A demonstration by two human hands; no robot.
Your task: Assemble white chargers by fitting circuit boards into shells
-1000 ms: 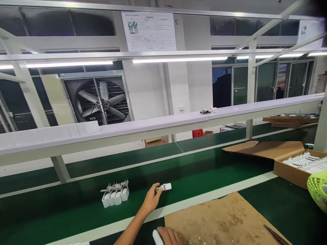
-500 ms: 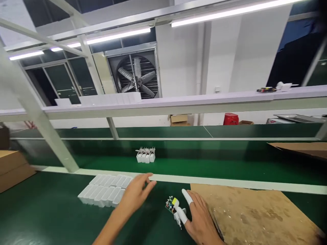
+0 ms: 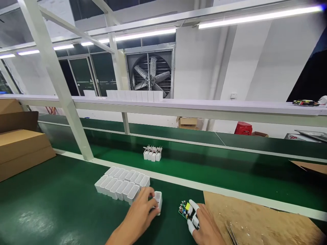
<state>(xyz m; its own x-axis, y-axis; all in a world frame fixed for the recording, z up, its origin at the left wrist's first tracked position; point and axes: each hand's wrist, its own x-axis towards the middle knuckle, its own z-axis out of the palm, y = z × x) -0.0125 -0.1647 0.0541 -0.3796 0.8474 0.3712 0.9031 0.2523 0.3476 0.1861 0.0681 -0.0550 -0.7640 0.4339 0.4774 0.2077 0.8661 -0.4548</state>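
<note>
Cardboard boxes (image 3: pixel 22 149) fill the far left of the green counter (image 3: pixel 63 204); a pale post (image 3: pixel 63 88) rises behind, then come white cases (image 3: pixel 119 187) in two rows. Beside them the left hand (image 3: pixel 144 206) grips and partly hides a single case (image 3: pixel 158 200). A filled cluster (image 3: pixel 152 154) stands behind. The right hand (image 3: pixel 204 223) holds a circuit board (image 3: pixel 183 209), next to tweezers (image 3: pixel 231 233) on a brown sheet (image 3: pixel 268 221). Half a second ago, the left hand was empty.
</note>
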